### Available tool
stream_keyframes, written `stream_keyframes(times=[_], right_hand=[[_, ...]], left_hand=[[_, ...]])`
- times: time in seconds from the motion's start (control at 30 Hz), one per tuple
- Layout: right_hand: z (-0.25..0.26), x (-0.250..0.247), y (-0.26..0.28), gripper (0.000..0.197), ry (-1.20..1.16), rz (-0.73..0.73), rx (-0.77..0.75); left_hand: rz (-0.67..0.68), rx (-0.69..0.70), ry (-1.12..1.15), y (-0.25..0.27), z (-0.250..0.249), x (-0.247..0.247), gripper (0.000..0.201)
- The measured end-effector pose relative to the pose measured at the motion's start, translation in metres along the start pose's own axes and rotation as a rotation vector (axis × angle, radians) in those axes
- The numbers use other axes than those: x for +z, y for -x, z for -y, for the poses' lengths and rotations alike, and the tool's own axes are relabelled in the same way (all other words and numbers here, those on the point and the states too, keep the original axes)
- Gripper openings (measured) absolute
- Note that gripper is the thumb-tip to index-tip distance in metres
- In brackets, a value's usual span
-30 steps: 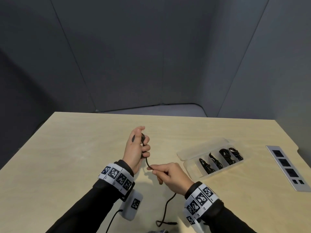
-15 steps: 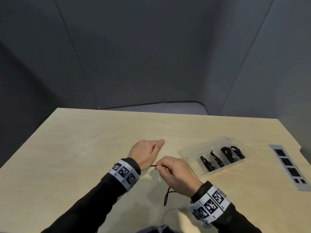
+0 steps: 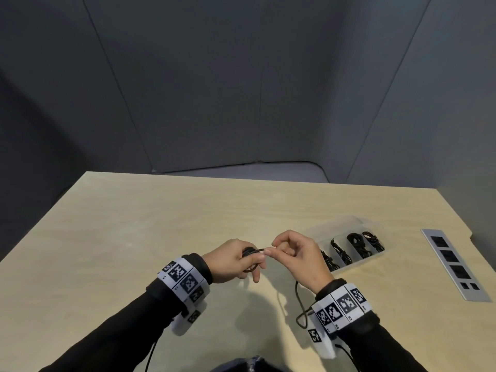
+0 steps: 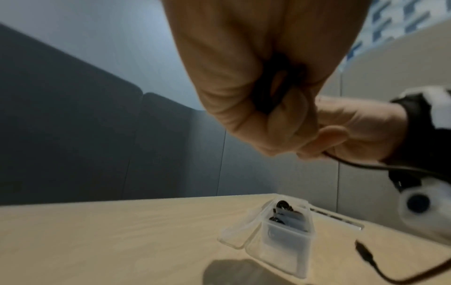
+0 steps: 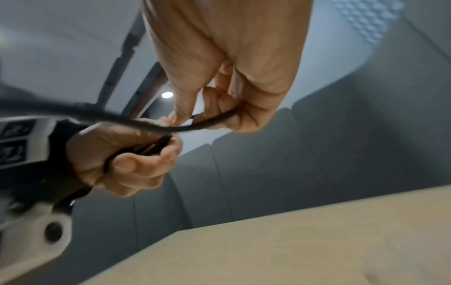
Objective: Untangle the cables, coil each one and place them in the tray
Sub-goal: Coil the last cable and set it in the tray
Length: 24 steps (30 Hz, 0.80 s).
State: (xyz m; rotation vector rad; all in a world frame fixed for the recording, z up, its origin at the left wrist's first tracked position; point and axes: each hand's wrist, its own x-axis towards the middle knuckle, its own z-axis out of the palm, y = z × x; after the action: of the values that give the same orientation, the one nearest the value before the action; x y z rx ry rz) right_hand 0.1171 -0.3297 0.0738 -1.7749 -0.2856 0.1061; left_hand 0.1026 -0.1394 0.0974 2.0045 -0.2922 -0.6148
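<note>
Matt pale wood table (image 3: 161, 224), frosted translucent plastic tray (image 3: 351, 220), matt black cable (image 3: 299, 299).

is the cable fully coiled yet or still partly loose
Partly loose. The left hand grips a few loops, but the cable runs through the right hand and trails down to the table.

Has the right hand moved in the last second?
Yes. The right hand has risen and shifted toward the tray, pulling the cable along.

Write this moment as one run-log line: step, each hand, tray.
step: coiling cable | left hand: holds coil | right hand: pinches free length | tray: coils inside, lid open
</note>
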Motion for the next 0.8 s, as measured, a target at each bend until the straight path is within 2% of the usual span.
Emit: stream_keyframes(times=[0.1, 0.3, 0.47, 0.57, 0.7, 0.8], right_hand=[[-0.007, 0.000, 0.000, 0.010, -0.110, 0.064, 0.085], [-0.014, -0.001, 0.002, 0.008, -0.036, 0.048, 0.085], [-0.018, -0.002, 0.006, 0.029, 0.012, 0.159, 0.113], [-0.023, 0.003, 0.007, 0.029, 0.158, 0.232, 0.069], [-0.005, 0.023, 0.017, 0.032, 0.333, 0.422, -0.026], [0.006, 0.035, 0.023, 0.035, 0.446, 0.513, -0.117]], left_hand=[[-0.129, -0.016, 0.228, -0.001, 0.000, 0.003, 0.029], [-0.307, 0.025, 0.467, -0.005, -0.001, 0.001, 0.032], [-0.445, 0.061, 0.721, -0.007, 0.000, -0.003, 0.035], [-0.548, 0.117, 0.889, -0.010, -0.003, -0.010, 0.031], [-0.666, 0.092, 0.958, -0.016, -0.009, -0.006, 0.019], [-0.751, 0.045, 0.824, -0.020, -0.007, -0.002, 0.019]])
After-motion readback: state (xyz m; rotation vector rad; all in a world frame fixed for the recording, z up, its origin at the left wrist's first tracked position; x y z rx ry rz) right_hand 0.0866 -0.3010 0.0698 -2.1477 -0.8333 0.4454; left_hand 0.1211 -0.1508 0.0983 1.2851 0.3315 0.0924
